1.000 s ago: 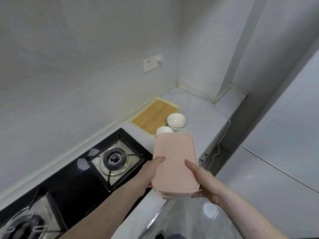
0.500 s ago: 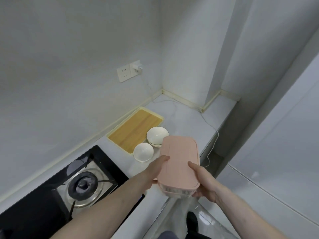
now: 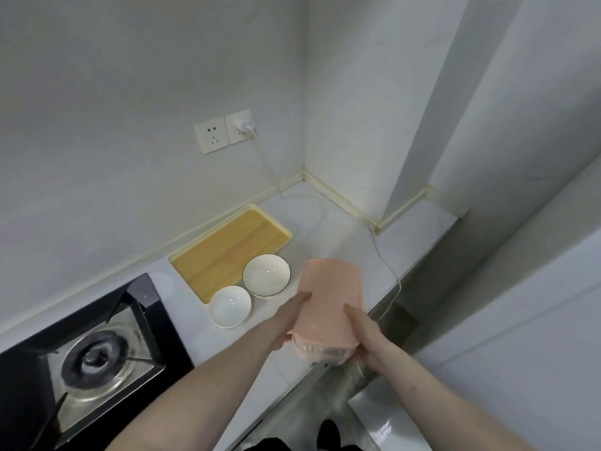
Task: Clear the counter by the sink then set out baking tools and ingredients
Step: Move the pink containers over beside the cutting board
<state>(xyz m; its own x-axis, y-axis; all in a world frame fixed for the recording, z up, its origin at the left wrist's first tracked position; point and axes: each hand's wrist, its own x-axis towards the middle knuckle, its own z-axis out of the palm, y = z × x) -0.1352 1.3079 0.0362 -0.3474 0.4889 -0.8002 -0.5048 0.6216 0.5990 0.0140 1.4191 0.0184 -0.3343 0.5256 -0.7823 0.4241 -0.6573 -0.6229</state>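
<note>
Pink lidded container (image 3: 328, 301) held between both hands over the counter's front edge, long axis running away from the person toward the bare counter (image 3: 341, 232) just beyond the grip — two white bowls (image 3: 266, 277) just left of it. Left hand (image 3: 287, 323) and right hand (image 3: 366, 336) clamp opposite long sides near the close end, fingers curled under the base — thumbs on the lid edges, equally near.
</note>
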